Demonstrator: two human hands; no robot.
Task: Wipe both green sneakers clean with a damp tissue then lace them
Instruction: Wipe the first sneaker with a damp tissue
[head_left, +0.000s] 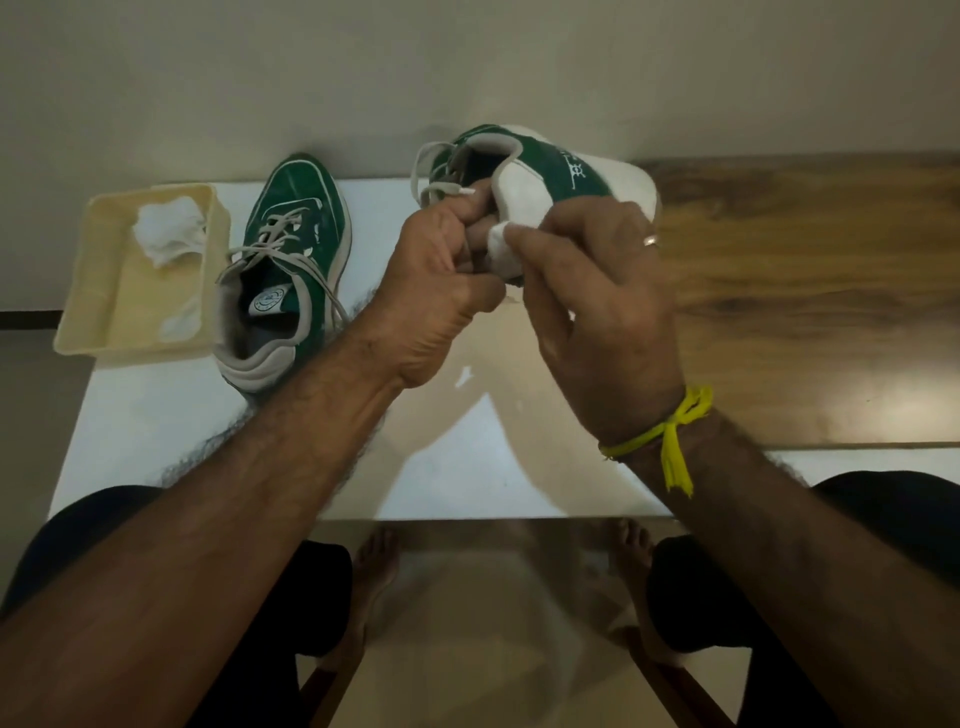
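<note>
One green sneaker (550, 166) with a white sole is held up above the table, tipped on its side. My left hand (441, 280) grips it at the heel collar, beside its loose lace. My right hand (597, 291) pinches a small white tissue (501, 252) and holds it against the white heel of that shoe. The other green sneaker (291, 260) stands upright on the white table (156, 431) to the left, toe pointing away, its laces loose.
A cream plastic tray (104, 291) at the table's left edge holds crumpled white tissues (169, 234). A small white scrap (464, 375) lies on the table below my hands. A wooden surface (805, 291) lies to the right. My knees and bare feet show below the glass edge.
</note>
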